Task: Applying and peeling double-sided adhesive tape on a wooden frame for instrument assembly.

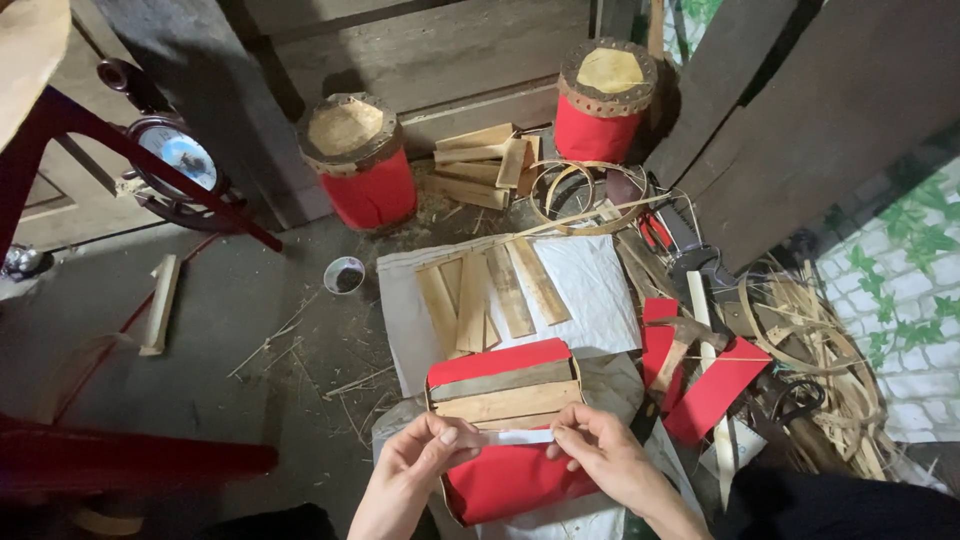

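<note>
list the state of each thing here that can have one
left hand: pinching the white strip's left end
right hand: pinching its right end
white strip: stretched between both hands
red drum body: lying sideways, partly wrapped
two red drums: upright

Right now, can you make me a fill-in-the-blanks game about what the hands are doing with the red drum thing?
1. The left hand and right hand pinch a thin ____ strip between them.
2. The half-made drum under the hands is wrapped in ____ paper.
3. By the back wall stand ____ finished drums, one to the left and one to the right.
4. Loose wooden slats lie on a ____ sheet.

Missing words: white; red; two; white
</note>
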